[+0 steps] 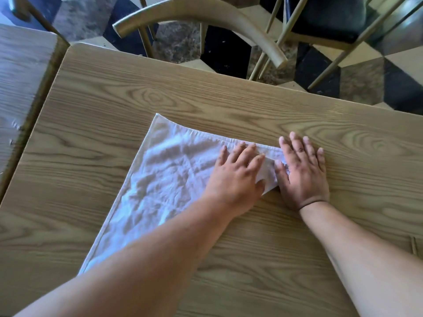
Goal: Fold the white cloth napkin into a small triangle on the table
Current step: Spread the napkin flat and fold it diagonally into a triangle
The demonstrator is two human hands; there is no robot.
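Head view is showing the napkin (160, 177) lying as a creased triangle on the table (251, 106), nearer its left edge, one point toward the far side. The left hand (235, 179) is pressing flat on the right tip, fingers spread. The right hand (302, 172) is lying flat beside it, fingers spread, thumb touching the cloth.

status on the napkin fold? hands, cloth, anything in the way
Left hand flat, palm down on the napkin. Right hand flat at its right tip, mostly on the table. Napkin lies as a large wrinkled triangle. Nothing in the way.
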